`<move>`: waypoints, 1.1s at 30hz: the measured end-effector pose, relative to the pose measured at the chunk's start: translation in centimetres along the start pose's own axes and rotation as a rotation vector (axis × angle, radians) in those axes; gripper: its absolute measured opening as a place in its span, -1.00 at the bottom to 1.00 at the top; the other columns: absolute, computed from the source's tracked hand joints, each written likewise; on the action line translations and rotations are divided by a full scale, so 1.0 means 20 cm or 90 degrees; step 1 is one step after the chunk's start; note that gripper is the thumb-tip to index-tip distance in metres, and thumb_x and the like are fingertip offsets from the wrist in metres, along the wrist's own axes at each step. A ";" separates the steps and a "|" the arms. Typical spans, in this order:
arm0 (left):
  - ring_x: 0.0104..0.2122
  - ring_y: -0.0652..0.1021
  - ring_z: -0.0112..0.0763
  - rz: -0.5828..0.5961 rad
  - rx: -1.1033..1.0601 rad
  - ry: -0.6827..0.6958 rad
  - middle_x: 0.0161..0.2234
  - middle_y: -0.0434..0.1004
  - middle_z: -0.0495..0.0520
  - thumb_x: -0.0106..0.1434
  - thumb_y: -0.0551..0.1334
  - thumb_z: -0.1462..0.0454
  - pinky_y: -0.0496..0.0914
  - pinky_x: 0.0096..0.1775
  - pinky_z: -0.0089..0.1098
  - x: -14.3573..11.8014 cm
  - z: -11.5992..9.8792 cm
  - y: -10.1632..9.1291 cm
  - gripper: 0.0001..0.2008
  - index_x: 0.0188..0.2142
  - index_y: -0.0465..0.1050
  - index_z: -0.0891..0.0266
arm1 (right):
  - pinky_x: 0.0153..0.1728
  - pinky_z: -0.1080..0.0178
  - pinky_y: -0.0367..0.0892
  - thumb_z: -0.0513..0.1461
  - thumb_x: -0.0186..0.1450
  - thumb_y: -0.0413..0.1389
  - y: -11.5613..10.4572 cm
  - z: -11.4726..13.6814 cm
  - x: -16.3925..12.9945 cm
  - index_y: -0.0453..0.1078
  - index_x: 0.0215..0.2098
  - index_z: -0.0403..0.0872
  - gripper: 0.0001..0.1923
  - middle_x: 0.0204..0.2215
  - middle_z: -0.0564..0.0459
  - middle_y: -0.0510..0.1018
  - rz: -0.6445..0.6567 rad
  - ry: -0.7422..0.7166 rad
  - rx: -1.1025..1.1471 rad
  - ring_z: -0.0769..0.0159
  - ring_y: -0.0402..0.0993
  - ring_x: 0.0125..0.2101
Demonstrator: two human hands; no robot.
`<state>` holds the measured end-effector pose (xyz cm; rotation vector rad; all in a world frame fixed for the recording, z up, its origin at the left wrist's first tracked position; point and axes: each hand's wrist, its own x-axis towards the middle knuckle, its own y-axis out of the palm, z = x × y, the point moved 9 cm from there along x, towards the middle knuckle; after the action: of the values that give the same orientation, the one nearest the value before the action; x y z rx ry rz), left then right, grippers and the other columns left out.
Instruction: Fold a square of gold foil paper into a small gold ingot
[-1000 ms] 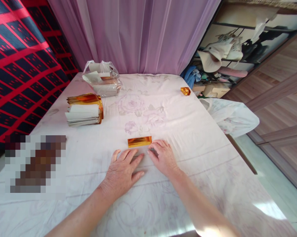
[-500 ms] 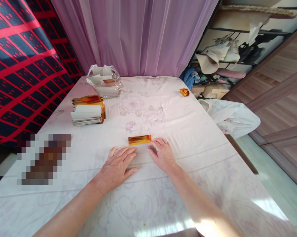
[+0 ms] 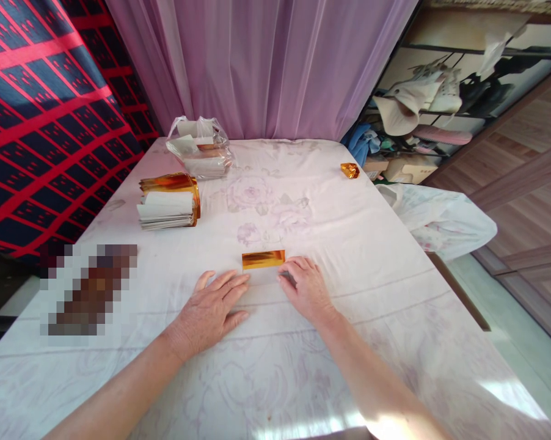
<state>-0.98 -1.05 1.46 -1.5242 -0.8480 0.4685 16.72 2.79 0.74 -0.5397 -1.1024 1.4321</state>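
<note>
A small gold foil sheet (image 3: 263, 259), partly folded with a pale lower part, lies flat on the white flowered tablecloth (image 3: 349, 244) in front of me. My left hand (image 3: 209, 311) rests palm down on the cloth, its fingertips just left of and below the sheet. My right hand (image 3: 305, 288) presses with curled fingers on the sheet's lower right corner. Neither hand lifts anything.
A stack of white and gold sheets (image 3: 169, 201) sits at the left. Behind it lies a clear plastic bag of sheets (image 3: 200, 148). A folded gold piece (image 3: 350, 170) is near the right edge. A white bag (image 3: 440, 217) hangs off that edge. A blurred patch (image 3: 90, 290) lies near left.
My left hand has slid left and back, away from my right hand. The view shifted slightly; the gold sheet and my right hand stay where they were.
</note>
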 end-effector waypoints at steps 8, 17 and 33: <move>0.20 0.36 -0.19 -0.013 0.003 0.006 0.19 0.42 0.12 0.43 0.03 0.07 0.06 0.22 -0.02 0.00 -0.02 -0.02 -0.66 0.01 0.42 0.19 | -0.24 0.12 0.17 -0.22 0.27 0.15 -0.01 0.06 0.02 0.40 -0.27 -0.03 -0.94 -0.24 -0.03 0.51 0.004 0.035 -0.097 0.10 0.37 -0.19; 0.18 0.38 -0.20 -0.017 -0.004 0.000 0.18 0.44 0.11 0.42 0.03 0.06 0.05 0.21 -0.05 0.01 -0.02 -0.03 -0.66 -0.01 0.42 0.18 | -0.21 0.01 0.13 0.11 0.17 0.26 0.01 0.19 0.03 0.37 -0.24 -0.09 -0.53 -0.25 -0.16 0.49 -0.004 0.129 -0.212 -0.05 0.35 -0.19; 0.17 0.38 -0.20 -0.029 -0.001 0.005 0.19 0.44 0.06 0.42 0.05 0.06 0.06 0.19 -0.06 0.01 -0.02 -0.03 -0.67 -0.02 0.42 0.17 | -0.18 0.12 0.14 -0.14 0.23 0.25 -0.01 0.06 -0.01 0.44 -0.23 0.00 -0.83 -0.18 0.00 0.53 0.006 0.137 -0.091 0.09 0.38 -0.15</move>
<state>-0.76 -1.19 2.13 -1.5044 -0.8753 0.4275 15.87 2.26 1.30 -0.7839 -1.0345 1.2757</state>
